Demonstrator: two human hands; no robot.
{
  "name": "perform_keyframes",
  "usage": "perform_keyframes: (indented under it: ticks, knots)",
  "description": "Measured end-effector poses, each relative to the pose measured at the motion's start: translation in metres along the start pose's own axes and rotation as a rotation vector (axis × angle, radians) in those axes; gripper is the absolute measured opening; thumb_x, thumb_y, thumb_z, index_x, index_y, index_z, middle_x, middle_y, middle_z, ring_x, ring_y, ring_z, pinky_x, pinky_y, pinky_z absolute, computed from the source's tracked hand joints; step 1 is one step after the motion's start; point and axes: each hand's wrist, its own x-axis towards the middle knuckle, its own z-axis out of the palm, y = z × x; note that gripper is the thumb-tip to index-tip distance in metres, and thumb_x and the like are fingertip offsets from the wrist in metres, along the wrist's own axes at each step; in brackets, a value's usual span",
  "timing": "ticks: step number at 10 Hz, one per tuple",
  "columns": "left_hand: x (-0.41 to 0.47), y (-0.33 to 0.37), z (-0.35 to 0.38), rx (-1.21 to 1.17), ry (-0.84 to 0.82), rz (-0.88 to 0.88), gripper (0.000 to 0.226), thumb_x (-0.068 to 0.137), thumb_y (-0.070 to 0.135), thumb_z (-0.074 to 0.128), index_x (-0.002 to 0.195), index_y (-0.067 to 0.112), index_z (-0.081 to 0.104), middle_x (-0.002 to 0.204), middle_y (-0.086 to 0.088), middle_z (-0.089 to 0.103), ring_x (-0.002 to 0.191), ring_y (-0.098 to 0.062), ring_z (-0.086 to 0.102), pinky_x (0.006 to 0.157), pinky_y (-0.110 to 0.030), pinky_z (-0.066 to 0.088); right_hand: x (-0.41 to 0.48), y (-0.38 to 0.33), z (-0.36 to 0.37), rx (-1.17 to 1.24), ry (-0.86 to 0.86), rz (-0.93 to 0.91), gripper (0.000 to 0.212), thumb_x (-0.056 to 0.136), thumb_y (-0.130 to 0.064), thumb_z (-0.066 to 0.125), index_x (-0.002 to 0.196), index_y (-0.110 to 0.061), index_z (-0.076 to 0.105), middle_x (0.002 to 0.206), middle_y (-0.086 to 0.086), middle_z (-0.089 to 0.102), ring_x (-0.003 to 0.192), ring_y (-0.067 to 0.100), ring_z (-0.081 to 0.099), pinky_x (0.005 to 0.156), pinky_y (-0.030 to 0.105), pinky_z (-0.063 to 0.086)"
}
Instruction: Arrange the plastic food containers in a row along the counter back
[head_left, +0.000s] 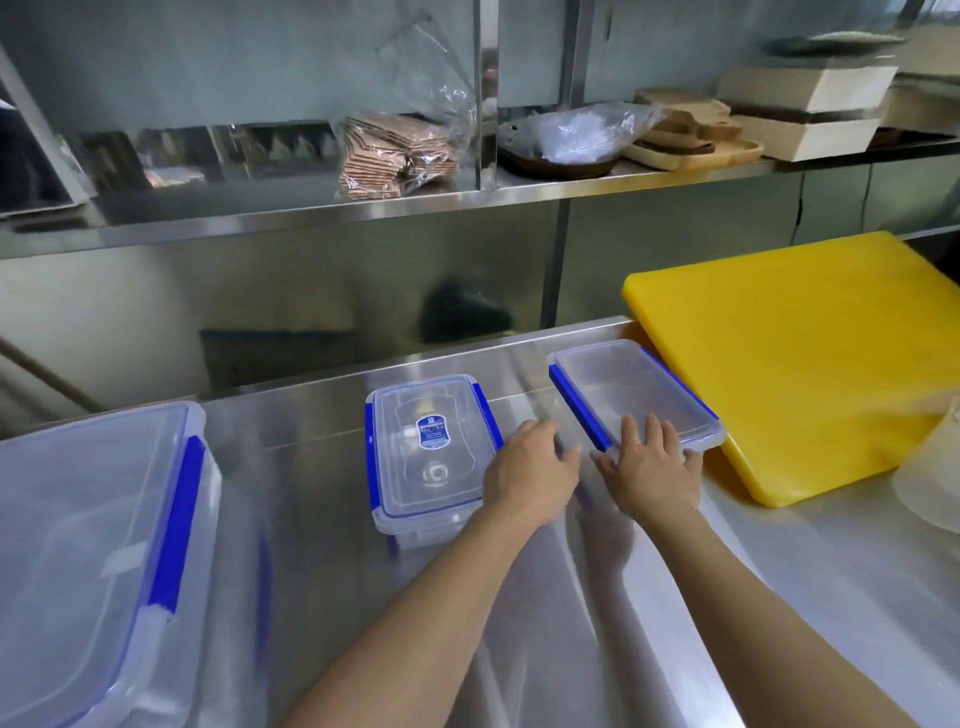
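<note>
Three clear plastic containers with blue clips stand on the steel counter (322, 545). A large container (88, 545) fills the left. A medium container (428, 457) with a blue label sits in the middle. A flat shallow container (631, 392) lies to the right, near the counter back. My right hand (649, 467) rests with spread fingers on the near edge of the flat container. My left hand (535, 470) hovers between the medium and flat containers, fingers loosely curled, holding nothing.
A thick yellow cutting board (800, 353) lies right of the flat container, touching it. A translucent tub (930, 467) sits at the right edge. The shelf above (363, 210) carries bagged items, wooden trays and boxes.
</note>
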Motion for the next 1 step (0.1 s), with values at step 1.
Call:
perform_keyframes:
  ticks: [1]
  knots:
    - [-0.0194, -0.0072, -0.0391, -0.001, 0.142, -0.011, 0.033, 0.095, 0.034, 0.046, 0.120, 0.015, 0.056, 0.126, -0.006, 0.061, 0.111, -0.027, 0.057, 0.089, -0.035, 0.046, 0.0058, -0.0143, -0.0379, 0.122, -0.138, -0.025, 0.045, 0.091, -0.044, 0.048, 0.122, -0.012, 0.049, 0.120, 0.012, 0.057, 0.108, 0.029, 0.054, 0.088, 0.039, 0.046]
